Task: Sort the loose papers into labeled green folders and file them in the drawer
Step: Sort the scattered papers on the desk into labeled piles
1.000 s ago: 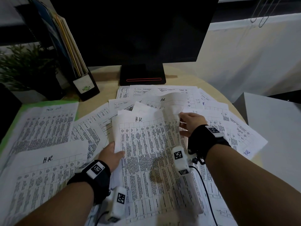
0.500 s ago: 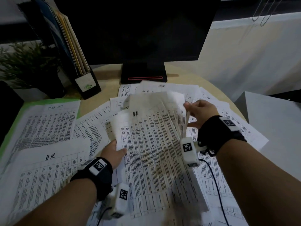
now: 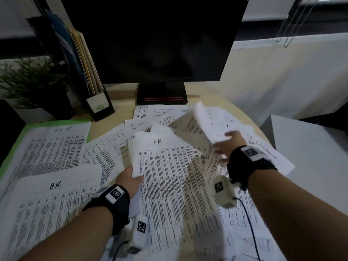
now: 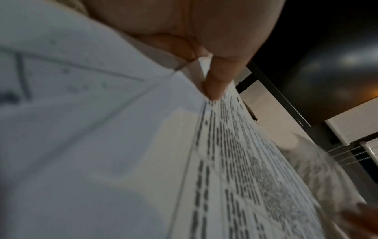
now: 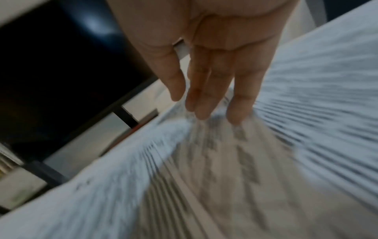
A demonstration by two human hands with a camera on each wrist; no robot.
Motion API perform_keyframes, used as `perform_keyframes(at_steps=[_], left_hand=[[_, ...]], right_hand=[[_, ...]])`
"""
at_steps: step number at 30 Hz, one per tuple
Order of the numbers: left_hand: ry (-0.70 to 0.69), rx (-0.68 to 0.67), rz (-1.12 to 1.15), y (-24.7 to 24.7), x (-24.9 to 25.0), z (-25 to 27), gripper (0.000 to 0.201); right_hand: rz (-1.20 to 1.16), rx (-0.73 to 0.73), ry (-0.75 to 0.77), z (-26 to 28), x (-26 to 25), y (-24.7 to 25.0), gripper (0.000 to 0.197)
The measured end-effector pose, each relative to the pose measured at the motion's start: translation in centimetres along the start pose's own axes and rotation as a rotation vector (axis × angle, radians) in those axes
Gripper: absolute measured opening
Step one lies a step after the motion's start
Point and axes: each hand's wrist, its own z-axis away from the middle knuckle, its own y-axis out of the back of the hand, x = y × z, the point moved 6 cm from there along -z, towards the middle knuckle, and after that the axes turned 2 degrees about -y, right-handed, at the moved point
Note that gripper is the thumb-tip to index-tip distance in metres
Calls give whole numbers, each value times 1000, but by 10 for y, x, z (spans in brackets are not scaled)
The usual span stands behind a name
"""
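- Although sorting has begun, most of it looks undone: at the far left of the head view one green folder (image 3: 14, 147) lies open on the desk (image 3: 120, 110) with a "TASK LIST" sheet (image 3: 54, 147) resting on it.
- Below that, at lower left, an "H.R." sheet (image 3: 50, 210) lies apart from the main spread, not in any folder that I can see.
- Left of centre, the left hand (image 3: 130, 180) pinches the left edge of another "H.R." sheet (image 3: 165, 185); in the left wrist view the thumb (image 4: 214, 85) presses down on the paper's edge, with the fingers hidden beneath.
- Around and behind it, loose papers (image 3: 113, 146) overlap in a fan across the middle of the frame, up to the monitor stand (image 3: 162, 95).
- Right of centre, the right hand (image 3: 228, 146) carries a lifted sheet (image 3: 203, 127), blurred by motion. In the right wrist view its fingers (image 5: 206, 90) are nearly straight against the page; whether the thumb clamps it I cannot tell.
- At the far right more printed pages (image 3: 271, 153) reach the desk's rim.
- My judgement: early stage. Only one folder is in sight, the H.R. pages are being gathered, and no drawer appears in any view, so filing is yet to come.
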Motion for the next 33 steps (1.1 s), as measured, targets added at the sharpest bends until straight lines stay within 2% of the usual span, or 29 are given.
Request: perform_keyframes(at_steps=[1, 3, 4, 7, 10, 13, 15, 16, 19, 21, 25, 27, 29, 31, 33], left_hand=[[12, -6, 25, 0, 1, 2, 39], [11, -19, 67, 1, 4, 8, 49], [6, -20, 68, 2, 4, 11, 55], [-2, -16, 36, 5, 1, 20, 63], [-3, -14, 30, 2, -4, 21, 69], [-18, 12, -12, 1, -5, 19, 68], [-29, 24, -30, -1, -4, 19, 66], [-32, 27, -37, -1, -4, 18, 66], [-37, 33, -48, -2, -3, 18, 66], [-37, 30, -45, -1, -4, 18, 65], [-36, 19, -28, -1, -4, 18, 64], [-35, 23, -18, -1, -3, 19, 62], [-47, 43, 20, -1, -3, 20, 63], [-83, 70, 103, -1, -3, 23, 73], [-144, 60, 163, -2, -1, 28, 86]], right_hand=[[69, -40, -45, -2, 16, -8, 55], [258, -47, -101, 2, 36, -13, 19], [316, -33, -131, 1, 45, -12, 15], [324, -1, -177, 6, 58, -4, 38], [290, -4, -208, 8, 63, -3, 30], [250, 3, -212, 9, 55, -13, 30], [220, -46, -233, 7, 53, -23, 50], [231, -83, -221, 8, 50, -28, 53], [202, -150, -183, 15, 45, -31, 43], [262, -135, -159, 21, 40, -23, 34], [257, 129, -44, 30, 16, 22, 15], [329, 304, 113, 35, -5, 48, 23], [382, 420, 251, 40, -24, 66, 37], [299, 498, 351, 47, -42, 84, 36], [172, 552, 443, 55, -58, 98, 23]])
